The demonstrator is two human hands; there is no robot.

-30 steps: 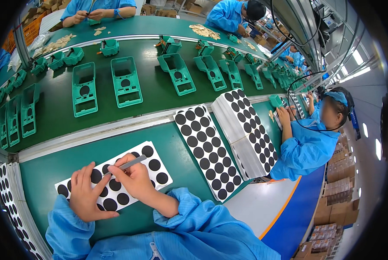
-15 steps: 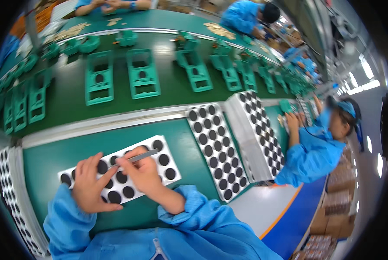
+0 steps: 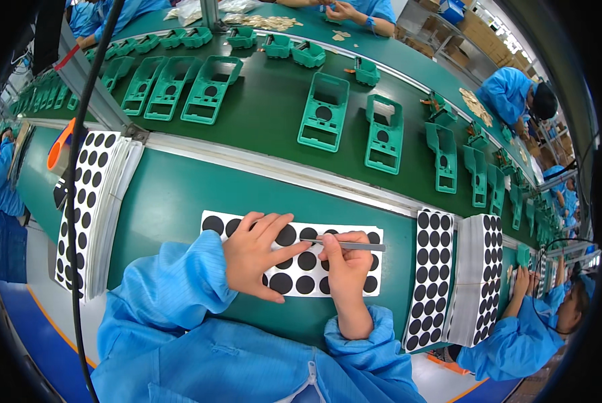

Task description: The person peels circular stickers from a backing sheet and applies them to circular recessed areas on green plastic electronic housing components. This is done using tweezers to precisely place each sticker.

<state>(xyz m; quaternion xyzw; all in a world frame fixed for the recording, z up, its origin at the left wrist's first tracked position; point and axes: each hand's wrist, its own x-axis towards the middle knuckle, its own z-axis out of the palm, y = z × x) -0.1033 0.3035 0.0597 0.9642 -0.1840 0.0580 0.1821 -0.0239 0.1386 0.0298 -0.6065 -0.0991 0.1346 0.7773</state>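
Note:
A white sheet (image 3: 293,284) with rows of black round stickers lies flat on the green bench in front of me. My left hand (image 3: 255,256) rests on its left half, fingers spread, the index fingertip close to the tweezers' tip. In my right hand (image 3: 347,272) is a pair of grey metal tweezers (image 3: 368,247), pinched between thumb and fingers. Their thin tip points left and meets the sheet near a black round sticker (image 3: 308,235). My hands cover some of the stickers.
Stacked sticker sheets stand at left (image 3: 93,208) and right (image 3: 472,282), with a flat strip of sheets (image 3: 430,275) beside the right stack. Beyond a metal rail (image 3: 274,171), green plastic housings (image 3: 324,114) line the belt. A black cable (image 3: 79,168) hangs at left. Co-workers sit around.
My view has turned left, so the bench and housings sit further right in the picture and the left stack shows fully. Both hands stay on the sheet, tweezers still held.

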